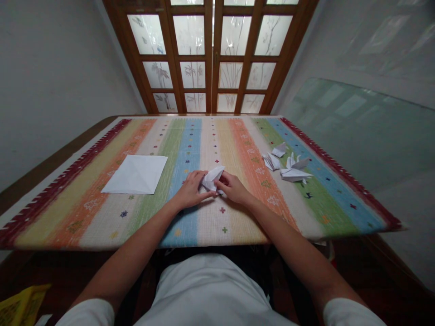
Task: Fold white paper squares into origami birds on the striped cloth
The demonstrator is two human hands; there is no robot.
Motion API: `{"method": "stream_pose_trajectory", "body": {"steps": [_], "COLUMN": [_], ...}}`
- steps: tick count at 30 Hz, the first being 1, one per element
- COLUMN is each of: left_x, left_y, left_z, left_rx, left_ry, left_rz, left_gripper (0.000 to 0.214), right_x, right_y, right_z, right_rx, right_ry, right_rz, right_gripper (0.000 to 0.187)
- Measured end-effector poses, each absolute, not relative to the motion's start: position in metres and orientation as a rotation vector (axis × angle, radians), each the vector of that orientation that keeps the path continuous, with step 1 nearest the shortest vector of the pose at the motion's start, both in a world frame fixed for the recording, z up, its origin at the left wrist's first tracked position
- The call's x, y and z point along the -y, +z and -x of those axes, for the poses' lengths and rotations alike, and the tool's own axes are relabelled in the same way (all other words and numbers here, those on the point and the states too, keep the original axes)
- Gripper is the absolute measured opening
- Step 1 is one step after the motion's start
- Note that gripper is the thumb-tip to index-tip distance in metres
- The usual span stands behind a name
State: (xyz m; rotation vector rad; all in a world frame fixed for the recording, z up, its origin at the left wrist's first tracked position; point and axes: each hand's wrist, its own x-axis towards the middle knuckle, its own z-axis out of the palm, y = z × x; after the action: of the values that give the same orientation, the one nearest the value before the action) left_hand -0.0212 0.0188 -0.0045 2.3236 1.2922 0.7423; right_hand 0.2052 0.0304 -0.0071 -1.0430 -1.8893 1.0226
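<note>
Between my two hands, low over the striped cloth, is a white sheet of paper folded into a small pointed shape. My left hand grips its left side, thumb along the lower edge and fingers behind. On the right side my right hand pinches the paper between thumb and fingers. Parts of the folds are hidden by my fingers. To the left lies a flat white square of paper with faint creases. Folded paper cranes and smaller folded paper pieces rest in a cluster at the right.
A striped, multicoloured tablecloth covers the table, whose wooden edge shows at the left. Wooden doors with glass panes stand beyond it. A glass panel leans along the right wall. A yellow basket is on the floor at lower left.
</note>
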Motion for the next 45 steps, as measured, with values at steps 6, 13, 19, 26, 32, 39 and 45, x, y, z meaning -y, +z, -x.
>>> {"method": "stream_pose_trajectory", "body": {"steps": [6,13,19,26,32,39,45], "left_x": [-0.023,-0.024,-0.016,-0.012,-0.012,-0.012,-0.012], "left_y": [-0.009,-0.010,-0.002,0.000,0.001,0.004,0.003], "left_z": [0.022,0.018,0.013,0.010,0.005,0.005,0.005], "left_rx": [-1.317,-1.349,-1.328,-1.297,-1.342,-1.424,-1.454], "left_ry": [0.781,0.777,0.749,0.701,0.756,0.879,0.868], "left_rz": [-2.302,-2.321,-2.377,-2.408,-2.398,-2.296,-2.268], "left_gripper": [0.055,0.040,0.045,0.056,0.046,0.036,0.032], "right_x": [-0.023,-0.028,-0.033,-0.038,-0.037,-0.032,-0.030], "right_y": [0.001,-0.005,-0.009,-0.010,-0.006,-0.002,0.000], "right_z": [-0.206,-0.203,-0.200,-0.203,-0.200,-0.196,-0.199], "right_rx": [2.036,1.987,1.922,1.819,1.872,1.891,1.979], "right_ry": [1.041,0.896,0.604,0.467,0.588,0.618,0.649], "right_rz": [0.944,1.002,1.070,1.218,1.200,1.171,1.092], "right_gripper": [0.040,0.057,0.037,0.039,0.030,0.019,0.012]}}
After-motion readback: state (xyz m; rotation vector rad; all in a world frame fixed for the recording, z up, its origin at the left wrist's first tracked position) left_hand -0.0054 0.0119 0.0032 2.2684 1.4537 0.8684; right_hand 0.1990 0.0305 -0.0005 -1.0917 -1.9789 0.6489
